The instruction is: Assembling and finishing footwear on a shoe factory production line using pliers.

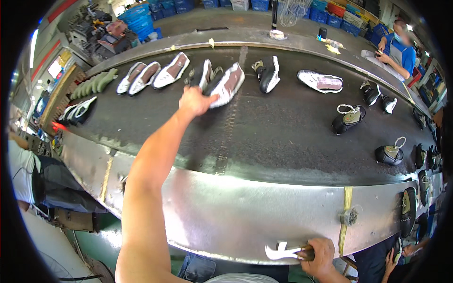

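My left hand (195, 100) reaches across the black conveyor belt (184, 137). Its fingers and thumb close round the near ends of a pair of shoe uppers: one dark with a pale edge (206, 75), the other showing its white-rimmed brown underside (230, 85). How firmly each is gripped is partly hidden by the hand. Low in the view, my right hand (322, 258) wraps the dark handle of a claw hammer (283, 251), held over the front edge of the metal ledge (236, 217). The hammer's bright head points left.
More shoe uppers (171, 70) lie along the belt, several underside up. Black shoes (348, 119) with looped laces stand at right. Green sole-shaped pieces (94, 84) sit far left. A round metal piece (349, 216) lies on the ledge. A person in blue (398, 54) is across the belt.
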A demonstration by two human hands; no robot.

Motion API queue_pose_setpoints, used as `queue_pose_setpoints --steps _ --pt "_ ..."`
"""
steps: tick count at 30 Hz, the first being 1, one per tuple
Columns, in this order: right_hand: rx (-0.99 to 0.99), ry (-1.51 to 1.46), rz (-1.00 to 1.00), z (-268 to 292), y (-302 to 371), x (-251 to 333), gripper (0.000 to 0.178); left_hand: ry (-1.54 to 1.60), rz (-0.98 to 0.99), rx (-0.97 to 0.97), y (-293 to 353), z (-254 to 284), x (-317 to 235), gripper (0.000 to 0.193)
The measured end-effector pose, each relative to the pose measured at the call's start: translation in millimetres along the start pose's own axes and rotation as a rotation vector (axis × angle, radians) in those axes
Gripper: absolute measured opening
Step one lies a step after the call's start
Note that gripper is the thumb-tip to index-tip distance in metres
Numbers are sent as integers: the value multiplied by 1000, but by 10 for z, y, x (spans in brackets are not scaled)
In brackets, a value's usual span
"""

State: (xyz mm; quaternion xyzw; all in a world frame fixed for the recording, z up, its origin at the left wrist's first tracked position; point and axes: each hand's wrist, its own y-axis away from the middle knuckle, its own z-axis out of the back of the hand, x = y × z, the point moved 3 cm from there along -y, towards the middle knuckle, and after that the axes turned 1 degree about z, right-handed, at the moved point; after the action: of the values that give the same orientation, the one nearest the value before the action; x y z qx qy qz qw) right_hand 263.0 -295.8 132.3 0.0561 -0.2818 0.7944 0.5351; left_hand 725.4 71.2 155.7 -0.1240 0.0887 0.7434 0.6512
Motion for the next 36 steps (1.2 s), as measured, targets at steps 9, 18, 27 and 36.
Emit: queue_pose_setpoints --steps 9,18,27,36 --pt "-195 -49 52 13 141 78 58 35 -81 144 2991 1082 774 66" --pt "225 -830 -656 -603 1860 792 33 -131 -567 -110 4119 766 619 93" --pt "274 -788 -729 -469 2690 1299 30 -121 -262 295 2644 368 11 77" --pt "224 -862 -577 -279 2598 1511 28 1050 -434 448 4846 523 262 75"
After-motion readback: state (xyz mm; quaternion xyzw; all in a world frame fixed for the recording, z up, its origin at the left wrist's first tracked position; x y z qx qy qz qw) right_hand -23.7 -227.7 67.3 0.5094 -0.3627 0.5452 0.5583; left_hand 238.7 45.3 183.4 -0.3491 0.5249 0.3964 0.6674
